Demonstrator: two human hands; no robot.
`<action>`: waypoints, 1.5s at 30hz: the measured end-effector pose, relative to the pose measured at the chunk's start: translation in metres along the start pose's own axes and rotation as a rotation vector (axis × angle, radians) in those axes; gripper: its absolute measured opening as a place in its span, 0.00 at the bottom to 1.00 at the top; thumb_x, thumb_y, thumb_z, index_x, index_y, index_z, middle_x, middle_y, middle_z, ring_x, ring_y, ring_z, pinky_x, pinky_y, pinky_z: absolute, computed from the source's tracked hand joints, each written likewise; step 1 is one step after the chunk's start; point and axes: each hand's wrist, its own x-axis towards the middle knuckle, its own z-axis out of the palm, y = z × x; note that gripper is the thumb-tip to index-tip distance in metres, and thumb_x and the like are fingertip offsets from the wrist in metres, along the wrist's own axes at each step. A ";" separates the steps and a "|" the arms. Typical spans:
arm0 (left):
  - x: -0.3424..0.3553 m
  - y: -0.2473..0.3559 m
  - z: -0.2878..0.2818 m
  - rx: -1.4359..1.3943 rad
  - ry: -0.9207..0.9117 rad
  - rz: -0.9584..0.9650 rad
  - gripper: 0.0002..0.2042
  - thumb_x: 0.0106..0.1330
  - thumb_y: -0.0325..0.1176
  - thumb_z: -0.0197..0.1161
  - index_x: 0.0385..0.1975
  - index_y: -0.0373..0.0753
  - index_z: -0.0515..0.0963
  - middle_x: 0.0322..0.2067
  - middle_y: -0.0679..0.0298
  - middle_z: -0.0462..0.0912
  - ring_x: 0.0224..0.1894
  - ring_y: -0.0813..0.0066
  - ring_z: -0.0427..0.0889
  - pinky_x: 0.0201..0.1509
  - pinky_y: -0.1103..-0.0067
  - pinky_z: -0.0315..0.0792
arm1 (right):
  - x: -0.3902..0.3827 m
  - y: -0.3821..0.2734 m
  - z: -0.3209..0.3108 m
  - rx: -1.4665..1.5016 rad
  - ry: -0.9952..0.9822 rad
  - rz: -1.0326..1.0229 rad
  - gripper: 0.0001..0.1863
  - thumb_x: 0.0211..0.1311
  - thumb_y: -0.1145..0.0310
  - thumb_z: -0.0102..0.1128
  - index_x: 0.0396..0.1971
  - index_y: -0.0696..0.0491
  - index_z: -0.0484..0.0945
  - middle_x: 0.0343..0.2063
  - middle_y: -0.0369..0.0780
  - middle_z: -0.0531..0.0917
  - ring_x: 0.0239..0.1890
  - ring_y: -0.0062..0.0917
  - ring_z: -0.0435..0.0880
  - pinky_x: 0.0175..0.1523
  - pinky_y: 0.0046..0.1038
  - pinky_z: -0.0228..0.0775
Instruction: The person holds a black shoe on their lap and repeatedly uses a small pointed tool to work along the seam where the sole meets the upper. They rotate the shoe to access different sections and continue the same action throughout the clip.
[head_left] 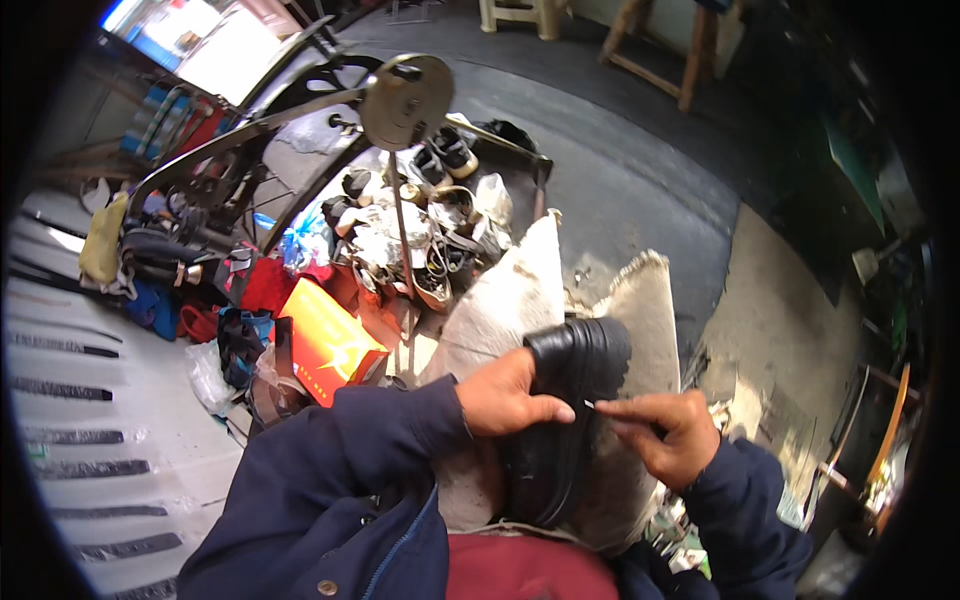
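Observation:
My left hand (508, 395) grips a black leather shoe (574, 352) lying lengthwise on a stained pale cloth (492, 310) over my lap, its thumb pressed along the shoe's side. My right hand (668, 435) is at the shoe's right side, index finger reaching toward it and the other fingers curled. A small pale sliver (590, 405) shows at that fingertip; what the hand holds is too small to make out. The part of the shoe under my left hand is hidden.
A metal hand-cranked machine (408, 100) stands front-left, beside a pile of worn shoes (448, 150) and bags. An orange box (325, 335) lies left of the cloth. Dark straps (80, 437) lie on a pale sheet at far left. A stool (518, 15) and wooden legs (690, 70) stand behind.

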 end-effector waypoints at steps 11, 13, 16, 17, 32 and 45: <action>0.009 0.000 -0.003 0.312 0.036 -0.092 0.22 0.61 0.29 0.71 0.56 0.32 0.77 0.46 0.56 0.88 0.50 0.68 0.84 0.56 0.70 0.75 | 0.001 0.007 0.024 0.055 0.012 0.075 0.12 0.71 0.77 0.62 0.50 0.53 0.86 0.24 0.30 0.83 0.25 0.11 0.77 0.32 0.17 0.70; 0.008 0.005 -0.001 0.360 0.056 -0.086 0.20 0.61 0.30 0.72 0.53 0.31 0.79 0.43 0.56 0.89 0.47 0.68 0.85 0.53 0.71 0.77 | 0.003 0.009 0.027 0.047 0.048 0.018 0.10 0.70 0.77 0.62 0.48 0.54 0.86 0.23 0.29 0.82 0.24 0.10 0.76 0.31 0.17 0.68; 0.003 0.010 0.002 0.381 0.103 -0.063 0.19 0.61 0.31 0.73 0.49 0.30 0.80 0.39 0.56 0.89 0.43 0.68 0.86 0.49 0.71 0.78 | 0.005 0.009 0.030 0.040 0.054 0.003 0.09 0.69 0.77 0.63 0.46 0.55 0.86 0.24 0.29 0.82 0.25 0.10 0.76 0.31 0.17 0.68; 0.001 0.011 0.004 0.336 0.102 -0.063 0.18 0.61 0.32 0.73 0.48 0.30 0.80 0.37 0.56 0.89 0.42 0.68 0.86 0.48 0.71 0.78 | 0.005 0.009 0.031 0.049 0.068 -0.008 0.08 0.69 0.78 0.63 0.46 0.56 0.86 0.24 0.30 0.82 0.25 0.11 0.76 0.31 0.17 0.68; -0.046 -0.001 0.021 0.703 0.427 0.409 0.11 0.73 0.34 0.61 0.50 0.37 0.80 0.38 0.49 0.85 0.41 0.47 0.85 0.44 0.64 0.78 | -0.028 0.035 0.048 0.133 0.189 -0.156 0.09 0.69 0.78 0.65 0.47 0.58 0.85 0.28 0.35 0.86 0.28 0.14 0.80 0.34 0.18 0.72; -0.073 0.013 0.011 -0.111 0.078 0.390 0.08 0.78 0.32 0.57 0.38 0.35 0.78 0.49 0.59 0.83 0.44 0.73 0.81 0.51 0.78 0.74 | -0.032 0.028 0.054 0.134 0.281 -0.198 0.09 0.66 0.77 0.69 0.45 0.58 0.86 0.30 0.37 0.88 0.30 0.15 0.83 0.37 0.19 0.76</action>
